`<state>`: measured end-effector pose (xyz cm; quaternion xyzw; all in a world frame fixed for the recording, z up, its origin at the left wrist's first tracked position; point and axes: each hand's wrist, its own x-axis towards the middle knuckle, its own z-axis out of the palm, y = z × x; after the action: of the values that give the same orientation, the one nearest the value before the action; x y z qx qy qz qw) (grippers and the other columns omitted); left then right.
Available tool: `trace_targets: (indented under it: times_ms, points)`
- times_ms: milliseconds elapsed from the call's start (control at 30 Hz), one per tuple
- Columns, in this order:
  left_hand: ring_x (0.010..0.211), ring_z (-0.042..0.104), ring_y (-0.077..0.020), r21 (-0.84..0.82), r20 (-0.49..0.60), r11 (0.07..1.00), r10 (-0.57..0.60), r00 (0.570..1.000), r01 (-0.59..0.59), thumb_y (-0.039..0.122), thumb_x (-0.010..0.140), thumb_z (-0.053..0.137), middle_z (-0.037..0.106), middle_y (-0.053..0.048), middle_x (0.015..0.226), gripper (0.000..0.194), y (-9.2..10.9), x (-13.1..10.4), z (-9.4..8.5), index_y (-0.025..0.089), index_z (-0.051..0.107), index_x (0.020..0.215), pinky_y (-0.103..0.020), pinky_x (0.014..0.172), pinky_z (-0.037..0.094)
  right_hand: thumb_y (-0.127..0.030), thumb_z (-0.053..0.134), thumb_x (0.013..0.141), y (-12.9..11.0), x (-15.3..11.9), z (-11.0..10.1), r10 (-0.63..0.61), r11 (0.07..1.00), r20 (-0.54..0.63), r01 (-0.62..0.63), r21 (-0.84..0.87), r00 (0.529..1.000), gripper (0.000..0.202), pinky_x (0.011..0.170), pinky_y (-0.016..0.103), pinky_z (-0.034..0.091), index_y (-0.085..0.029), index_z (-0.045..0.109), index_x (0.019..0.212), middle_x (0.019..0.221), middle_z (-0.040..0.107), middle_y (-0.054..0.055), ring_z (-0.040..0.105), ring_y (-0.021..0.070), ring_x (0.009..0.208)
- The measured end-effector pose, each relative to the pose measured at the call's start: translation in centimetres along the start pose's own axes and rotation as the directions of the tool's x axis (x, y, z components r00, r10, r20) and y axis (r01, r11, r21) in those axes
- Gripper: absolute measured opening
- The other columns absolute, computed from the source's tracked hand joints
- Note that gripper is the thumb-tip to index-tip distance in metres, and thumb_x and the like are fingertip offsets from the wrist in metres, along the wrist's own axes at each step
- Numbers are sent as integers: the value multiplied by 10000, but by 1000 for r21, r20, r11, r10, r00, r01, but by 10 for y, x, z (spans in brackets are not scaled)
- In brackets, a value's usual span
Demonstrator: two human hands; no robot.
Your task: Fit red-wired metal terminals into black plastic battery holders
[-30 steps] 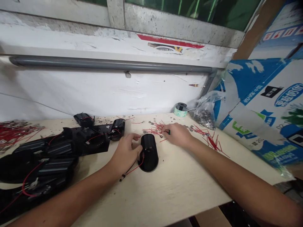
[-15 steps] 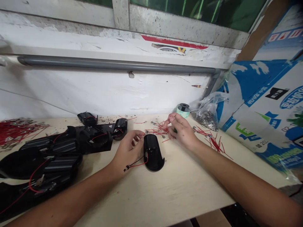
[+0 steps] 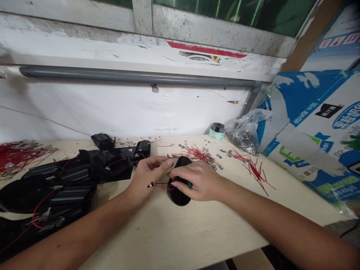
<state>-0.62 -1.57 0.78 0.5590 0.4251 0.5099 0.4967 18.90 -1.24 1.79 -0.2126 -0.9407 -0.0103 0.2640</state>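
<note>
A black curved plastic housing lies on the pale table, partly covered by my right hand. Red and black leads run from it to the left, ending in a small dark connector. My left hand is beside the housing's upper left, thumb and index finger pinched on a small metal piece. Over the housing, my right hand has its fingers closed around a red wire, with something green showing under the palm. Several red wires with metal tabs lie just behind.
More black housings with red wires crowd the left side. A red wire pile is at the far left. Behind on the right stand a tape roll, a plastic bag of metal parts and a blue and white carton.
My right hand has moved left and toward me, from the loose wires to over the housing. My left thumb and index finger have come together.
</note>
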Motion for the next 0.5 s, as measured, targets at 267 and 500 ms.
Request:
trace_targets:
  times_ms: [267, 500]
  points:
    - [574, 575, -114, -53, -38, 998, -41, 998, 39, 416, 702, 811, 687, -14, 664, 269, 2, -2, 1, 158, 737, 707, -207, 507, 443, -238, 520, 944, -3, 1, 0, -51, 998, -55, 52, 21, 997, 184, 633, 318, 465, -209, 623, 1093, 1019, 736, 51, 671, 189, 803]
    - [554, 521, -105, -9, -75, 1000, 0, 997, -1, 469, 761, 750, 624, -13, 645, 333, -1, -2, 1, 138, 726, 744, -207, 485, 409, -206, 614, 895, -2, 0, 0, 224, 930, -385, -78, 359, 895, 149, 704, 320, 485, -204, 622, 1044, 858, 630, 31, 589, 169, 758]
